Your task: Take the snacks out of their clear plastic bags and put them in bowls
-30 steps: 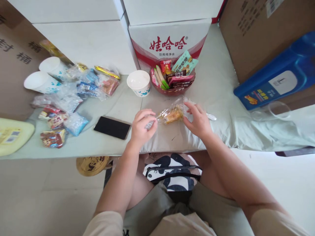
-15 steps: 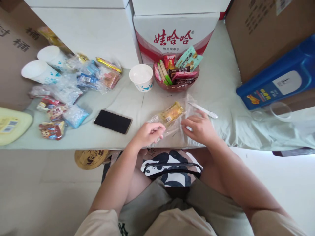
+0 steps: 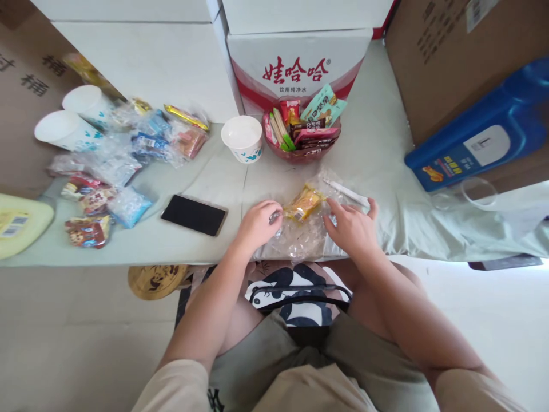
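Observation:
A yellow snack packet [image 3: 305,202] lies on crumpled clear plastic wrap [image 3: 300,237] near the table's front edge. My left hand [image 3: 260,223] is closed at the left side of the wrap, its curled fingers pinching the film. To the right, my right hand [image 3: 354,228] rests over the wrap with fingers apart, its fingertips close to the packet's right end. Whether those fingertips touch the packet, I cannot tell. A thin white stick-like item [image 3: 346,191] lies just beyond my right fingers.
A black phone [image 3: 194,215] lies left of my hands. Behind stand a white paper cup [image 3: 242,139] and a reddish bowl [image 3: 302,154] of snacks. Wrapped snacks [image 3: 128,151] are heaped at the left. A blue bottle [image 3: 472,134] and a clear plastic cup [image 3: 479,193] are at the right.
The clear wrap is spread flatter, and the yellow packet has turned and shifted slightly right. My left hand has moved slightly up; my right fingers are spread wider.

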### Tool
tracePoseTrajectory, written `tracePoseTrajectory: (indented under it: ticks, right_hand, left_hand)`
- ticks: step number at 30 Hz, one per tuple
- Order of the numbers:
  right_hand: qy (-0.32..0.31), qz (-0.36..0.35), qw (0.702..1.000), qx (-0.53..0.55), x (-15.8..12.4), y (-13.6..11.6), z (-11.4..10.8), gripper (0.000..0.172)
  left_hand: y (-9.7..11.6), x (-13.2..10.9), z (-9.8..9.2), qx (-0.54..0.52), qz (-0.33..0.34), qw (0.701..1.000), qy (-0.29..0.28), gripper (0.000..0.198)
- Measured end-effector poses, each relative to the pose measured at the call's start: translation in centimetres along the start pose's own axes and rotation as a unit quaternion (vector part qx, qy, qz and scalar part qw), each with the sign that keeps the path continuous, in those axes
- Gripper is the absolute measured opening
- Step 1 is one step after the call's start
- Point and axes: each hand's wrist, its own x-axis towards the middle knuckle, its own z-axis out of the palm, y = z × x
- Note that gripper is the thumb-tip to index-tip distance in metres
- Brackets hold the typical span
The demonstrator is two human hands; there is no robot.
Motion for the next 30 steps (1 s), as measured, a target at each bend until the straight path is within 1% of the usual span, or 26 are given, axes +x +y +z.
tracePoseTrajectory:
  ticks: [2,3,4,5,7,9,10,11,13,16,18,19,22,24,25,27,29,30]
  right_hand:
    - [0.055,0.004,0.998,0.02,0.0,-0.4,0.0,0.035]
    - [0.076,-0.002,0.997,0.033,0.1,-0.7,-0.1,0.035]
    - [0.086,-0.016,0.995,0.052,0.1,-1.0,-0.2,0.036]
    - [0.084,-0.035,0.993,0.077,0.2,-1.4,-0.2,0.039]
    - [0.051,-0.076,0.987,0.134,0.4,-2.0,-0.1,0.05]
    - [0.012,-0.1,0.977,0.189,0.5,-2.4,0.3,0.064]
    - [0.002,-0.097,0.972,0.213,0.6,-2.4,0.6,0.069]
    - [-0.002,-0.087,0.967,0.238,0.8,-2.3,0.9,0.07]
    - [-0.003,-0.067,0.955,0.29,1.1,-1.8,1.4,0.066]
    - [0.003,-0.068,0.936,0.346,1.4,-0.7,1.8,0.052]
    - [0.035,-0.065,0.931,0.356,1.3,0.1,1.6,0.041]
    - [0.061,-0.05,0.931,0.356,1.0,0.4,1.4,0.038]
    - [0.136,0.016,0.923,0.359,0.5,1.1,0.3,0.036]
    - [0.166,0.04,0.915,0.364,1.1,1.6,-0.5,0.037]
    - [0.178,0.045,0.911,0.368,2.0,1.8,-1.0,0.038]
    - [0.202,0.053,0.902,0.379,5.1,2.4,-1.8,0.039]
    - [0.22,0.06,0.895,0.383,9.6,3.2,-2.4,0.041]
    - [0.224,0.061,0.899,0.371,12.2,3.6,-2.6,0.042]
  left_hand:
    - [0.1,0.3,0.3,-0.102,-0.073,0.992,0.014,0.013]
    - [0.2,0.4,0.5,-0.164,-0.113,0.98,0.013,0.014]
    - [0.5,0.5,0.7,-0.233,-0.15,0.961,0.005,0.016]
    - [0.9,0.6,0.9,-0.303,-0.184,0.935,-0.009,0.018]
    - [1.8,0.8,1.1,-0.434,-0.232,0.87,-0.038,0.019]
    - [2.7,1.0,1.1,-0.528,-0.264,0.806,-0.056,0.022]
    - [3.0,1.1,1.1,-0.558,-0.275,0.781,-0.06,0.024]
    - [3.3,1.3,1.0,-0.578,-0.284,0.762,-0.062,0.025]
    - [3.4,1.5,0.7,-0.596,-0.299,0.743,-0.06,0.026]
    - [3.2,1.9,0.2,-0.592,-0.323,0.738,-0.031,0.023]
    - [2.8,2.0,-0.1,-0.582,-0.329,0.744,0.001,0.021]
    - [2.6,2.1,-0.3,-0.574,-0.327,0.751,0.019,0.019]
    - [2.0,2.0,-0.5,-0.544,-0.315,0.776,0.057,0.013]
    - [1.6,2.0,-0.6,-0.534,-0.31,0.785,0.061,0.009]
    - [1.4,1.9,-0.6,-0.532,-0.305,0.788,0.059,0.008]
    - [1.1,1.8,-0.6,-0.529,-0.291,0.795,0.053,0.007]
    - [0.9,1.8,-0.6,-0.525,-0.277,0.803,0.05,0.009]
    - [0.9,1.8,-0.6,-0.523,-0.273,0.806,0.048,0.01]
